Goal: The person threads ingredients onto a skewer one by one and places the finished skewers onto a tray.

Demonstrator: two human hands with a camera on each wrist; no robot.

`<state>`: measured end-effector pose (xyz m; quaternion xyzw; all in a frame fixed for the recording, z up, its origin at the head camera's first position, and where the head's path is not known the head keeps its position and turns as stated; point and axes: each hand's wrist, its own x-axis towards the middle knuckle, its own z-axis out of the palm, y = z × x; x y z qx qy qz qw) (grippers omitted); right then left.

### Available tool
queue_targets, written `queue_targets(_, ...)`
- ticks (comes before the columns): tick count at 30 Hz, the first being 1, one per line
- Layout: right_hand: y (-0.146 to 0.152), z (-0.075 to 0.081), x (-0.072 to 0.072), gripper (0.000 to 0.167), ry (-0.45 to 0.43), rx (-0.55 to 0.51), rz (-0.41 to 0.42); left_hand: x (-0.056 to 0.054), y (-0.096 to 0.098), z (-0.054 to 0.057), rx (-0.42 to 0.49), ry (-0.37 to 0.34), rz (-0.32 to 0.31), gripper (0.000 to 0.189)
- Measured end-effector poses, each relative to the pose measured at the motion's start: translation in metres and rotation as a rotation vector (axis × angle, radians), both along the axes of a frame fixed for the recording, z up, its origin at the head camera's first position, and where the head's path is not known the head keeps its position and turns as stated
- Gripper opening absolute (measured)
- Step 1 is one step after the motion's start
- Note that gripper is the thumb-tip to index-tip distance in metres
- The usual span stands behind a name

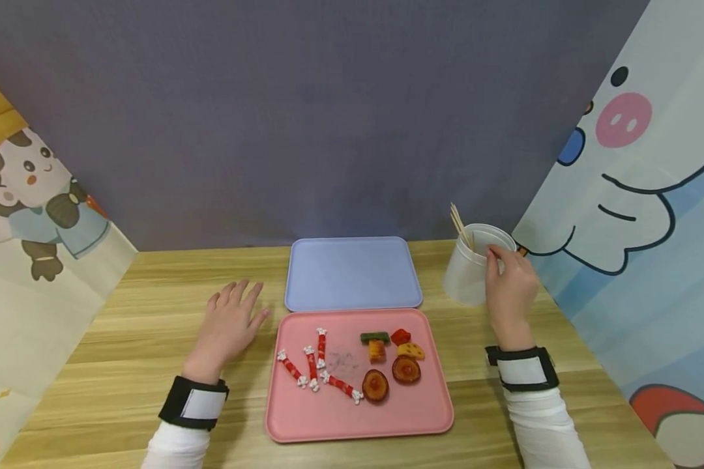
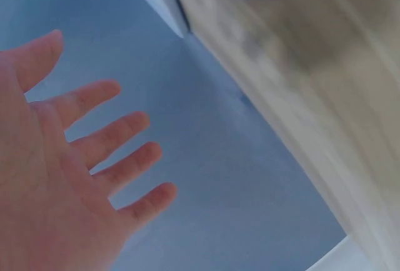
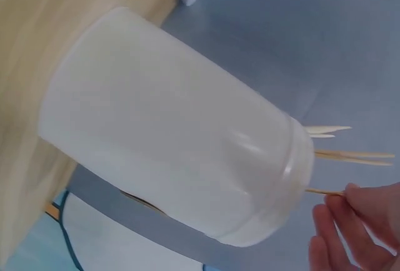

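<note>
At the rim of a white cup, my right hand pinches a thin wooden skewer between thumb and index finger; the skewer's lower part is hidden inside the cup. Several other wooden skewers lean out of the same cup. My left hand is over the table, left of the trays, with its fingers spread and nothing in it. The left wrist view shows its bare palm.
A pink tray lies in front, holding several red-and-white bone-shaped pieces, brown mushroom caps, and small green, orange, red and yellow food pieces. Behind it lies a blue tray. A grey partition closes off the back.
</note>
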<state>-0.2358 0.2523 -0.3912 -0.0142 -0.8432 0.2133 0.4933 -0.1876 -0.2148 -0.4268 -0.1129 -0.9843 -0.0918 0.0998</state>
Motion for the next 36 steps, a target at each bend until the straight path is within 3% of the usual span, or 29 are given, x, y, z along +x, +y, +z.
queue_targets(14,-0.011,0.029,0.023,0.025,0.271,-0.133,0.046,-0.021,0.04,0.022,0.071,0.022,-0.044,0.059)
queue_targets(22,-0.022,0.048,0.038,0.014,0.464,-0.225,0.042,-0.027,0.062,0.026,0.082,-0.005,-0.056,0.062)
queue_targets(29,-0.032,0.063,0.053,0.011,0.574,-0.304,0.041,-0.03,0.08,0.029,0.068,0.011,-0.09,0.061)
queue_targets(32,-0.036,0.068,0.059,0.01,0.592,-0.358,0.08,-0.031,0.089,0.031,0.074,0.008,-0.111,0.061)
queue_targets(36,-0.043,0.07,0.064,0.012,0.537,-0.424,0.223,-0.033,0.103,0.035,0.081,0.027,-0.136,0.059)
